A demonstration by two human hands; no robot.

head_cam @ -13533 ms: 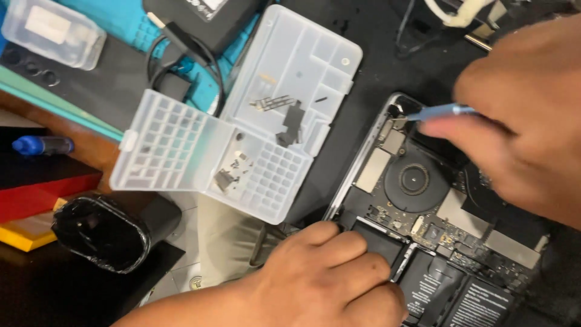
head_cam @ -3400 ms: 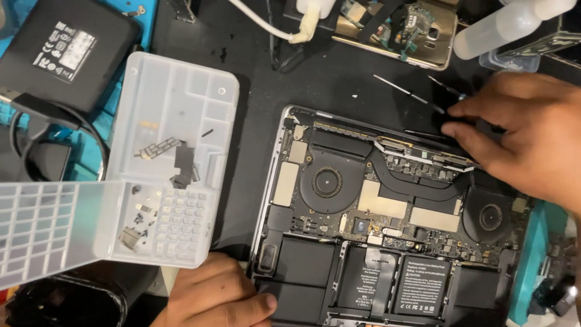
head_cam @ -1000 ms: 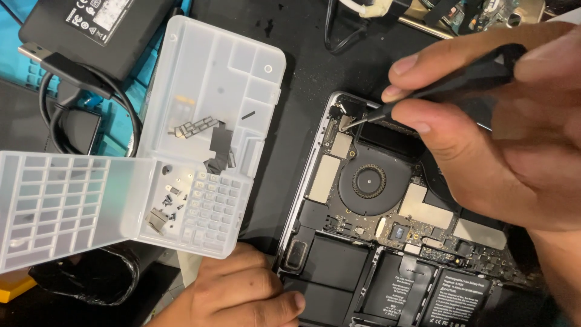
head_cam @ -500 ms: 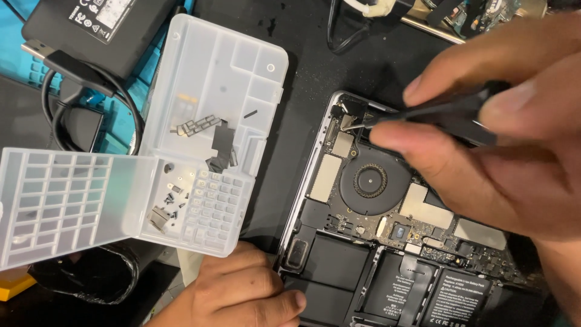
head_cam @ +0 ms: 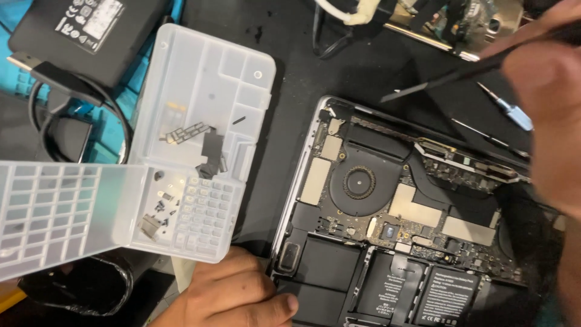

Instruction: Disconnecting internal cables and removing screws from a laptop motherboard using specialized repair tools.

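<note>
While the left hand lay flat bracing the opened laptop, the right hand pinched black tweezers above its rear edge.

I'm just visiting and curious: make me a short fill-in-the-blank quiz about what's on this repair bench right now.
1. The right hand holds black ____ above the opened laptop.
2. The left hand rests at the laptop's ____ left corner.
3. The round fan sits in the laptop's ____ half, as seen here.
4. The clear plastic parts box lies to the ____ of the laptop.

Missing words: tweezers; lower; left; left
</note>
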